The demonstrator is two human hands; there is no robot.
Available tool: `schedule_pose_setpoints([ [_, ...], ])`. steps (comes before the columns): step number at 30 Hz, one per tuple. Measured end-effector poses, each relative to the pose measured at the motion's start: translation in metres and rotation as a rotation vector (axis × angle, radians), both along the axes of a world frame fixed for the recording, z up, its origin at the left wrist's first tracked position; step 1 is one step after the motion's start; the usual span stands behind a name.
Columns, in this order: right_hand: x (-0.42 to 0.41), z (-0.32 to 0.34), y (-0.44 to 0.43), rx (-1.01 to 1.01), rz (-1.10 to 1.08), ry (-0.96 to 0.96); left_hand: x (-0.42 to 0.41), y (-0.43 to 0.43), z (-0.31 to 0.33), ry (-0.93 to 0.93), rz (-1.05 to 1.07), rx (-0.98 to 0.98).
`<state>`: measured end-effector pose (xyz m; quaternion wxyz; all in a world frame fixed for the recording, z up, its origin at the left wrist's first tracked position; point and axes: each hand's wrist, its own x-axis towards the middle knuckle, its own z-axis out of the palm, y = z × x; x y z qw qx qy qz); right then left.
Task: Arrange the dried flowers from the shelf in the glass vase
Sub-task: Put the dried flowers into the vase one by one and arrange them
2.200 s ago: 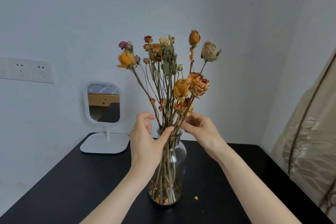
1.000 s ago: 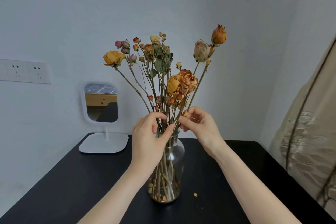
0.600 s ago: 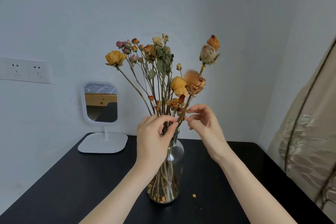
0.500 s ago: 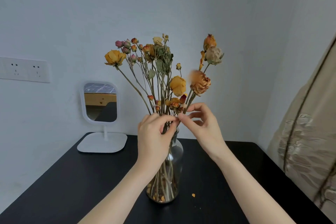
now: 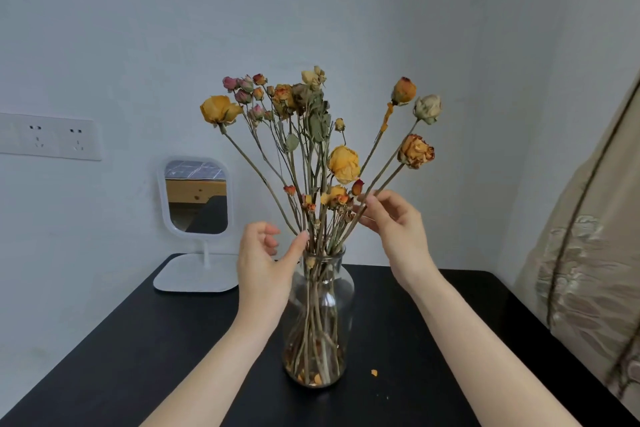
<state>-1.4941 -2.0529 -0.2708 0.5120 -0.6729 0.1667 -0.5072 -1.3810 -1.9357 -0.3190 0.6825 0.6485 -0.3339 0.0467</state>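
Note:
A clear glass vase (image 5: 320, 315) stands on the black table (image 5: 145, 350), holding a bunch of dried flowers (image 5: 311, 135) with yellow, orange and pink heads fanned out above it. My left hand (image 5: 261, 260) is open just left of the vase's neck, its thumb tip touching the stems. My right hand (image 5: 391, 222) is up on the right, its fingertips pinching the stems of the right-leaning orange rose (image 5: 415, 151) and its neighbours.
A white stand mirror (image 5: 197, 198) sits at the table's back left, under a wall socket plate (image 5: 48, 136). A beige curtain (image 5: 588, 253) hangs along the right side. One fallen petal (image 5: 374, 372) lies beside the vase.
My left hand has let go of the stems and opened. My right hand has drawn the right-hand stems outward, so the orange rose and pale bud lean further right.

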Motion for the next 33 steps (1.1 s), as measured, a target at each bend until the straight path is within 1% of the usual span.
schedule_pose_setpoints([
  [3, 0.005, 0.006, -0.003, 0.105, 0.129, -0.004, 0.006, -0.005, 0.009, 0.141, -0.162, 0.069],
  [5, 0.008, 0.006, -0.003, 0.148, 0.178, 0.038, 0.006, -0.007, 0.014, 0.179, -0.254, 0.08],
  [9, 0.004, 0.001, -0.004, 0.101, 0.199, 0.162, 0.002, -0.011, 0.024, 0.214, -0.354, 0.051],
  [13, -0.005, 0.0, -0.002, 0.05, 0.341, 0.19, 0.003, -0.014, 0.033, 0.299, -0.41, 0.049],
  [17, -0.007, 0.001, 0.0, -0.017, 0.32, 0.194, 0.004, -0.016, 0.038, 0.326, -0.418, 0.153],
  [20, -0.008, 0.002, 0.001, -0.011, 0.37, 0.222, 0.006, -0.015, 0.04, 0.324, -0.43, 0.143],
  [22, -0.009, -0.001, 0.004, -0.026, 0.427, 0.302, 0.006, -0.015, 0.04, 0.308, -0.431, 0.127],
  [24, -0.006, -0.003, 0.009, -0.09, 0.381, 0.342, 0.005, -0.015, 0.039, 0.295, -0.427, 0.108],
  [26, -0.001, -0.002, 0.011, -0.104, 0.283, 0.276, 0.005, -0.015, 0.04, 0.294, -0.421, 0.095],
  [28, 0.0, -0.002, 0.008, -0.061, 0.234, 0.197, 0.005, -0.016, 0.041, 0.294, -0.407, 0.09],
  [30, -0.002, -0.002, 0.004, -0.034, 0.257, 0.173, 0.005, -0.016, 0.04, 0.3, -0.394, 0.085],
  [33, -0.007, -0.005, -0.002, 0.011, 0.38, 0.135, 0.007, -0.016, 0.039, 0.321, -0.376, 0.061],
])
